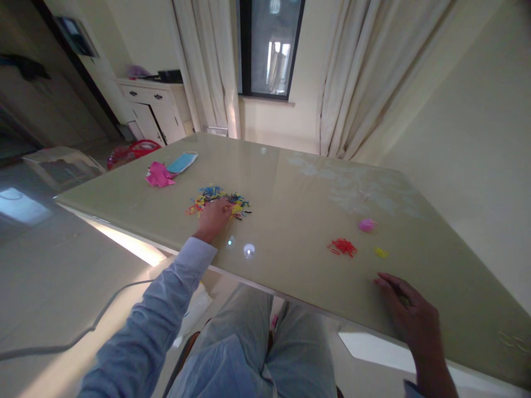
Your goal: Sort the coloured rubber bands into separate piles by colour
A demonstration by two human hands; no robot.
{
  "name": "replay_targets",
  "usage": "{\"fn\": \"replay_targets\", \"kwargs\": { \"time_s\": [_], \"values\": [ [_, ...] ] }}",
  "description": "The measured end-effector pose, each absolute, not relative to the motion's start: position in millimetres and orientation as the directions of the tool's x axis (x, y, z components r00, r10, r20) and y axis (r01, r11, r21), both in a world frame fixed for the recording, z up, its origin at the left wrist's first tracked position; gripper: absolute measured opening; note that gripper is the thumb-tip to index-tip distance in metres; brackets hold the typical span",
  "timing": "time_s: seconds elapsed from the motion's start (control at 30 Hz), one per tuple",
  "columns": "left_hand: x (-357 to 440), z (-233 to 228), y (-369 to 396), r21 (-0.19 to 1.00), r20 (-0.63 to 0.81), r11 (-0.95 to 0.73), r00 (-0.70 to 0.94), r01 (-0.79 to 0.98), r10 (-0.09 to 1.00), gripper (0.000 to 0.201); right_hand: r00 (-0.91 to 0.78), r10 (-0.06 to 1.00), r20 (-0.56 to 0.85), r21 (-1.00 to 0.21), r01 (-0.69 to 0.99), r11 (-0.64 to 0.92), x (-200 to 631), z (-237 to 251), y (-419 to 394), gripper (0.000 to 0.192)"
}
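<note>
On the left of the table, my left hand [214,218] reaches into a loose heap of small looped pieces [211,193] in blue, yellow, red and black. They look like coloured paper clips or small rubber bands; I cannot tell which. Its fingers are pinched together at the heap's near side, and whatever they hold is hidden. Toward the table's right front edge, my right hand [409,309] rests with its fingers curled and thumb against forefinger; nothing shows in it. Beyond that hand lie a red heap [343,247] of the looped pieces, a small yellow group [380,252] and a pink-purple clump [367,225].
A bright pink crumpled cloth or sheet [160,174] and a blue face mask [182,162] lie at the table's far left. The glossy tabletop [286,221] shows light reflections. A white cabinet [155,110] and a red basket [143,147] stand beyond its left side.
</note>
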State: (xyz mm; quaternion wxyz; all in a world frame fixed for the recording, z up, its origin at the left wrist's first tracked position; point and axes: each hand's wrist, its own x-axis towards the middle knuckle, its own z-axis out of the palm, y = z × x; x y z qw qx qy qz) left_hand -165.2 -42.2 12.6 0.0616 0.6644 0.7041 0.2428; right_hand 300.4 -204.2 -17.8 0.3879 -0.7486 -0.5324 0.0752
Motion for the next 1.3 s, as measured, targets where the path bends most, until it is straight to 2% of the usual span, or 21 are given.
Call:
{"fn": "replay_targets", "kwargs": {
  "time_s": [0.1, 0.23, 0.33, 0.4, 0.43, 0.5, 0.6, 0.83, 1.13, 1.23, 1.3],
  "values": [
    [-167.6, 9.8, -42.1, 0.502, 0.269, -0.019, -0.135, 0.864, 0.954, 0.031, 0.432, 0.850, 0.301, -0.670, 0.730, -0.134, 300.4, -18.3, -204.5, 0.049],
    [-168.3, 11.1, -46.1, 0.741, 0.283, -0.050, -0.244, 0.670, 0.928, 0.034, 0.444, 0.845, 0.300, -0.678, 0.722, -0.139, 299.1, -19.0, -204.9, 0.049],
    [-163.2, 19.8, -57.1, 0.904, 0.190, -0.048, -0.298, 0.426, 0.936, 0.033, 0.435, 0.840, 0.326, -0.664, 0.737, -0.124, 298.7, -19.6, -205.2, 0.046],
    [-157.2, 28.4, -68.7, 0.991, 0.028, 0.002, -0.229, 0.133, 0.973, 0.030, 0.415, 0.840, 0.348, -0.652, 0.751, -0.101, 299.0, -20.2, -205.3, 0.045],
    [-153.5, 32.9, -75.4, 0.997, -0.058, 0.051, -0.146, -0.054, 0.988, 0.029, 0.406, 0.841, 0.358, -0.647, 0.757, -0.090, 299.2, -20.6, -205.3, 0.045],
    [-144.8, 40.9, -89.1, 0.916, -0.161, 0.172, 0.061, -0.363, 0.985, 0.024, 0.391, 0.840, 0.376, -0.637, 0.767, -0.072, 299.6, -21.4, -205.0, 0.043],
    [-125.9, 48.3, -107.2, 0.778, -0.193, 0.298, 0.241, -0.553, 0.951, 0.016, 0.363, 0.846, 0.390, -0.626, 0.778, -0.045, 299.8, -22.4, -204.6, 0.041],
    [-60.3, 61.2, -128.7, 0.635, -0.212, 0.487, 0.471, -0.600, 0.856, 0.017, 0.363, 0.851, 0.380, -0.658, 0.752, -0.027, 294.7, -20.2, -205.4, 0.037],
    [2.1, 74.0, -130.5, 0.710, -0.210, 0.576, 0.658, -0.406, 0.723, 0.021, 0.357, 0.851, 0.384, -0.669, 0.743, -0.010, 290.4, -20.2, -206.3, 0.032],
    [39.3, 69.9, -124.3, 0.843, -0.182, 0.464, 0.669, -0.270, 0.720, 0.024, 0.361, 0.847, 0.391, -0.674, 0.739, -0.003, 289.1, -19.3, -206.6, 0.030],
    [73.7, 68.0, -117.8, 0.977, -0.084, 0.185, 0.615, -0.103, 0.784, 0.021, 0.360, 0.850, 0.385, -0.685, 0.729, 0.001, 288.2, -17.4, -206.8, 0.030]
  ]
}}
